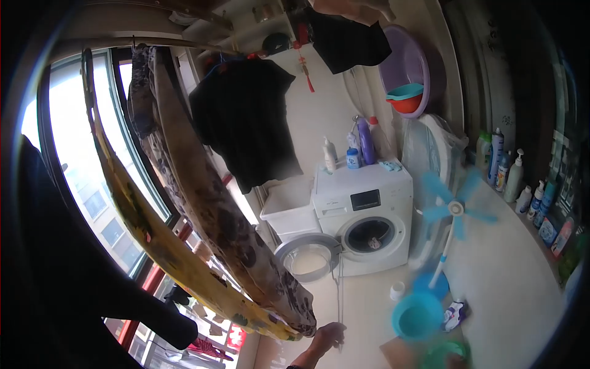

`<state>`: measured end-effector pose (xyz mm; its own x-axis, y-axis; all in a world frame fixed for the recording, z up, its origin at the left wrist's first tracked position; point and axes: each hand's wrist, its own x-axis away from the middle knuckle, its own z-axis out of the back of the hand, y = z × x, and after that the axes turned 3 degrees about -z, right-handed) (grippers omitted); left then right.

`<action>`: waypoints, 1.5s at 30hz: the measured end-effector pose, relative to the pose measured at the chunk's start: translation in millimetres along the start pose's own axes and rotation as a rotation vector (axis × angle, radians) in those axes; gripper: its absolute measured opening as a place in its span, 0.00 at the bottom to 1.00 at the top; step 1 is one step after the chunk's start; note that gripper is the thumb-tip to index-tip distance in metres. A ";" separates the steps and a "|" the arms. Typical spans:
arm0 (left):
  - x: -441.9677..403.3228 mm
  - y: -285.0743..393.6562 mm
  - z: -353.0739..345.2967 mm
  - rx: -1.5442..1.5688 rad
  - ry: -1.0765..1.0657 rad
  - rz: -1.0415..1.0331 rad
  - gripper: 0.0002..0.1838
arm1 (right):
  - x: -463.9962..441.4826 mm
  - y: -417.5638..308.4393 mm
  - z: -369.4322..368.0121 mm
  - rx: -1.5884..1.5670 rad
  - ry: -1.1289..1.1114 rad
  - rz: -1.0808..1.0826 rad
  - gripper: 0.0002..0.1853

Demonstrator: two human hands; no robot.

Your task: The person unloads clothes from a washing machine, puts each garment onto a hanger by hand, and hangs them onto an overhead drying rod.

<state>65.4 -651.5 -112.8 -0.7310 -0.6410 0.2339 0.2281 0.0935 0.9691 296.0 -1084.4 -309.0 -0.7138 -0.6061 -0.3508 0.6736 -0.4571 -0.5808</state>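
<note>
My left hand (329, 337) reaches in from the bottom middle, its fingers closed around a thin pale rod or cord (340, 301); which of the two, I cannot tell. Just left of the hand hang the lower ends of a yellow patterned cloth (166, 258) and a beige and dark floral cloth (212, 203). A blurred brownish patch (399, 354) shows at the bottom edge beside a green basin (441, 355). Whether this patch is my right hand, I cannot make out.
A white washing machine (362, 197) stands ahead, its round door (307, 258) swung open. Black garments (246, 117) hang above. Right of it are a blue fan (456, 209) and a turquoise basin (418, 315) on the floor. Several bottles (513, 175) line the right ledge.
</note>
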 end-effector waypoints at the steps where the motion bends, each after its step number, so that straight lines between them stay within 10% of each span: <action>1: -16.2 5.4 2.9 0.014 -0.008 0.014 0.12 | -13.3 -0.7 -5.2 -0.073 -0.156 -0.219 0.14; 7: -99.4 41.3 27.3 -0.064 0.086 -0.025 0.12 | -102.5 -67.2 -15.0 -0.187 -0.387 -0.307 0.15; 9: -131.1 76.2 37.9 -0.316 0.168 -0.010 0.12 | -88.1 10.6 -63.9 0.145 -0.225 0.401 0.14; 18: -378.5 151.2 137.5 -1.195 0.331 -0.517 0.10 | -145.1 -93.7 -79.5 -0.087 -0.191 -0.567 0.09; 32: -677.3 199.4 201.5 -1.473 -0.015 -0.717 0.06 | -160.0 -169.1 -197.1 0.053 -0.225 -0.774 0.13; 36: -717.1 186.8 200.4 -1.352 0.000 -0.526 0.08 | -162.6 -199.4 -198.0 0.023 -0.101 -0.806 0.10; 38: -721.0 175.9 195.5 -1.433 0.104 -0.670 0.10 | -230.4 -259.7 -162.0 0.131 -0.160 -0.548 0.07; 41: -695.1 181.1 168.7 -1.081 0.229 -1.078 0.10 | -232.3 -251.4 -168.1 -0.026 -0.295 -0.898 0.07; 45: -648.8 131.1 135.5 -0.987 -0.236 -0.814 0.12 | -249.9 -243.0 -174.5 -0.086 -0.321 -0.832 0.09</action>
<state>482.4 -120.3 -127.0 -0.9545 -0.0899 -0.2844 -0.0315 -0.9178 0.3959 277.3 -708.3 -208.3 -0.8682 -0.2587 0.4234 -0.0644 -0.7874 -0.6131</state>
